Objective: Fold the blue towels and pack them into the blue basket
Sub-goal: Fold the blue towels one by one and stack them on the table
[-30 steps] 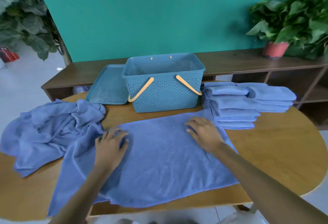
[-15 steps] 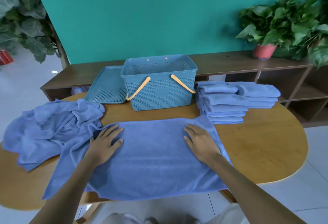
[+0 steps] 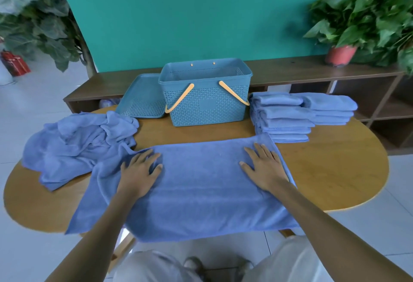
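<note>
Left hand and right hand both flat, fingers spread, pressing spread blue towel onto wooden table — towel's near edge hangs over table front. Blue basket upright behind towel, handles down, its lid leaning at left side. Crumpled towel heap left, touching spread towel; folded towel stacks right of basket — nearest stack just beyond towel's far right corner. Potted plant on shelf behind.

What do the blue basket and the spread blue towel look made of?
The blue lattice-walled basket looks like moulded plastic, matte, with regular perforations and tan strap handles. The flat blue towel under both hands looks like soft terry or microfibre cloth: fuzzy nap, limp overhanging edge.
</note>
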